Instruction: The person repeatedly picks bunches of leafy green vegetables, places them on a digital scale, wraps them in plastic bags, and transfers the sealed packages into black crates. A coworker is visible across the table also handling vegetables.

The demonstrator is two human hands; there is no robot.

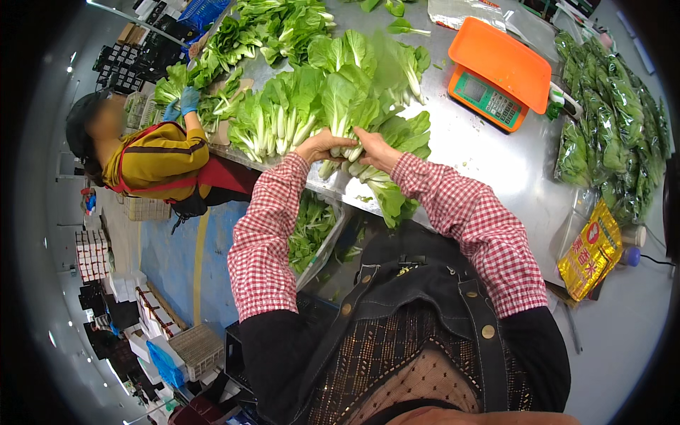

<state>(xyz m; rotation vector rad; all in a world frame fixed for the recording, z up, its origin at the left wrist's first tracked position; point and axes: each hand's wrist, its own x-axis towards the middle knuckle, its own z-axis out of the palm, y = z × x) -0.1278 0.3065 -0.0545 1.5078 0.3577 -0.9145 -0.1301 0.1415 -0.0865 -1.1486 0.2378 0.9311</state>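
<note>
Both my hands grip a head of leafy green cabbage [342,103] by its pale stem end, just over the near edge of the metal table [478,164]. My left hand [325,145] holds it from the left, thumb across the stems. From the right, my right hand [376,149] closes on the same stems. A row of similar heads [281,117] lies left of my hands, white stems toward me. More loose greens [390,196] lie under and beside my right wrist, some hanging over the edge.
An orange weighing scale [499,74] stands at the right, before bagged greens [611,117]. A yellow packet [589,252] lies near the right corner. Below the table edge is a crate of leaves [313,228]. A co-worker [154,154] in blue gloves handles greens at the left.
</note>
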